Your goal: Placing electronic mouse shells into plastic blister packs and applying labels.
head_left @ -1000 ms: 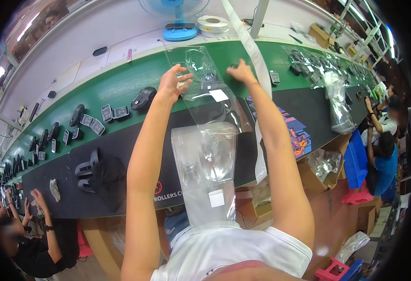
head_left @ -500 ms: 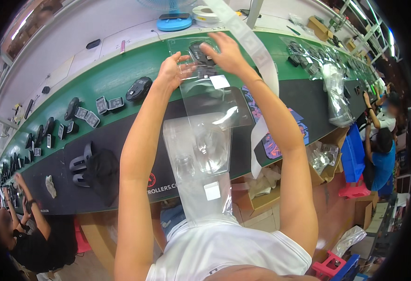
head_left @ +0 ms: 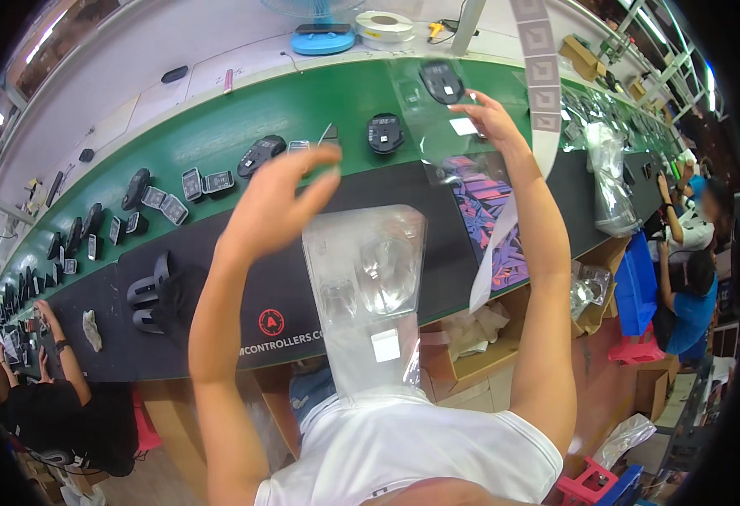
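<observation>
A clear plastic blister pack point(head_left: 427, 156) holding a black computer mouse point(head_left: 442, 83), underside up, is at the far middle-right of the bench. Beside its right edge is my right hand point(head_left: 495, 122), fingers stretched out and apart; I cannot tell if they touch the plastic. My left hand point(head_left: 279, 198), slightly blurred, hangs over the bench at left, open and holding nothing. Ahead between the hands, a second black mouse point(head_left: 384, 133) lies underside up on the green surface. Nearer me, an empty clear clamshell point(head_left: 363, 261) with a white label rests on the black mat.
A white label strip point(head_left: 545, 93) hangs down past my right arm. Colourful printed sheets point(head_left: 492, 215) lie under it. More mice point(head_left: 260, 157) and small grey-faced boxes point(head_left: 166, 211) line the left. Clear packs point(head_left: 610, 181) stand at right. Co-workers sit at both sides.
The pack with the mouse has moved right along with my right hand, uncovering another mouse on the green surface. My left hand has come away from it, back toward me and left.
</observation>
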`<state>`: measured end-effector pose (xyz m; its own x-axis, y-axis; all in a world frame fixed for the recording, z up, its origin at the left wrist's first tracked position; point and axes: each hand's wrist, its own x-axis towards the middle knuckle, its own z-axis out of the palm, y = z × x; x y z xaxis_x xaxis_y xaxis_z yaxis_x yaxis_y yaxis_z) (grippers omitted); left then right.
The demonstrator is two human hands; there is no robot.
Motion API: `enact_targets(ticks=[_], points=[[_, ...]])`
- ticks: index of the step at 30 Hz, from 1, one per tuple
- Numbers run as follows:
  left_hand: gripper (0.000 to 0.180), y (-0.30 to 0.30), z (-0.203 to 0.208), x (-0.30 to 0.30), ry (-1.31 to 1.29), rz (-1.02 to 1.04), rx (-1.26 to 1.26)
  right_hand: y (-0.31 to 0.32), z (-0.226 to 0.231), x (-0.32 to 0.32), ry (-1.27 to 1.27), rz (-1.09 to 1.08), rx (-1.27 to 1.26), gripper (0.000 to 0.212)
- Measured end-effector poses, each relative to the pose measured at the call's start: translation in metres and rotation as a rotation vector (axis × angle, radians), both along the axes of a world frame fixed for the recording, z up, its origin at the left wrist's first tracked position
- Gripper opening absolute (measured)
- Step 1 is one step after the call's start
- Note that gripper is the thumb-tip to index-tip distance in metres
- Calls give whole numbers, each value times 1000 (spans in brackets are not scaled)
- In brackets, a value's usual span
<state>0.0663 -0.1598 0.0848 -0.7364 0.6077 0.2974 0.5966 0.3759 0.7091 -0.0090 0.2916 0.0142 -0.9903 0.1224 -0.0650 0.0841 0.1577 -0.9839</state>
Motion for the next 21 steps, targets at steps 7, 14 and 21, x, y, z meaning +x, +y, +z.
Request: enact_targets(ticks=[7,14,21], points=[[40,-15,-8,89,573,-4,-259,32,-45,4,-103,-107,185,53],[43,3,-10,109,629,86,-310,63,-88,-33,446,-196,1339,39],[27,-6,-29,81,-87,-16,147,-111,-49,-53,604,27,1027,68]])
